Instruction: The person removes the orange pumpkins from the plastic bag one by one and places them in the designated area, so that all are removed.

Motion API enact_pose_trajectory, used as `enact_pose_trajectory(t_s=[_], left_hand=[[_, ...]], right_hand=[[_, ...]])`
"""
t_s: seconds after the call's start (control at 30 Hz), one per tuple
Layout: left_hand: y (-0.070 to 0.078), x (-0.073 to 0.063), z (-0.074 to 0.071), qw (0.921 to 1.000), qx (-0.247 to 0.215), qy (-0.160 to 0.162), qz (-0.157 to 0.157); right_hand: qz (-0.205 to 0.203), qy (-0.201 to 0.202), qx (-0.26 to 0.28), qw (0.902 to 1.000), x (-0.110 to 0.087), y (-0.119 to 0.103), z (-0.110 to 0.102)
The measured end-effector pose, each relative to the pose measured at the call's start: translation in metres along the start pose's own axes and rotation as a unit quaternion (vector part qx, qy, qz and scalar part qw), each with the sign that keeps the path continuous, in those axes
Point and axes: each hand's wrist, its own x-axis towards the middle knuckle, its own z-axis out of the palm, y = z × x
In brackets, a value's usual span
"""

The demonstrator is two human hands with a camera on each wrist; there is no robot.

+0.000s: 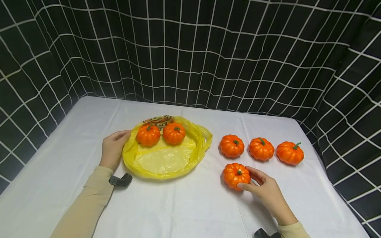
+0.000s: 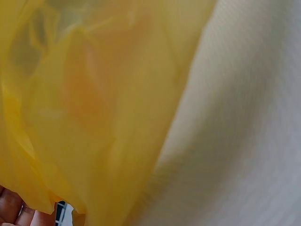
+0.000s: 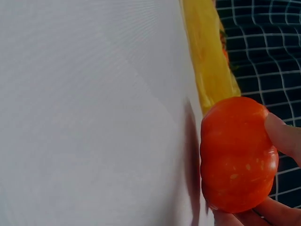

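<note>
My left hand (image 1: 114,148) holds the left rim of a yellow plastic bag (image 1: 160,175), which lies with its mouth spread wide. Two small orange pumpkins (image 1: 148,136) with green stems sit inside it, side by side toward the back. In the left wrist view the bag (image 2: 122,113) covers most of the picture, and only a few fingers (image 2: 10,206) show at the lower corner. To the bag's right, my right hand (image 1: 268,191) grips another small pumpkin (image 1: 234,175) between thumb and fingers. Seen from the right wrist, that pumpkin (image 3: 237,155) is close over the white cloth.
Three more pumpkins stand in a row behind my right hand: a left one (image 1: 232,147), a middle one (image 1: 261,149) and a right one (image 1: 290,153). A white cloth (image 1: 172,208) covers the table. Black curtain (image 1: 190,49) with white grid lines surrounds its back and sides.
</note>
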Motion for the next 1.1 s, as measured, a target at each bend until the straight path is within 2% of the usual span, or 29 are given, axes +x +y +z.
enact_pose_trajectory(t_s=[0.33,1.1], left_hand=[[-0.0013,0.0016,0.0005,1.0,-0.002,0.0,-0.001],[-0.0038,0.0028,-0.001,1.0,0.002,-0.002,0.004]], right_hand=[[0.012,-0.011,0.001,0.9999,0.0049,0.0068,-0.0024],[-0.011,-0.018,0.02,0.9996,0.0034,0.0043,-0.0024]])
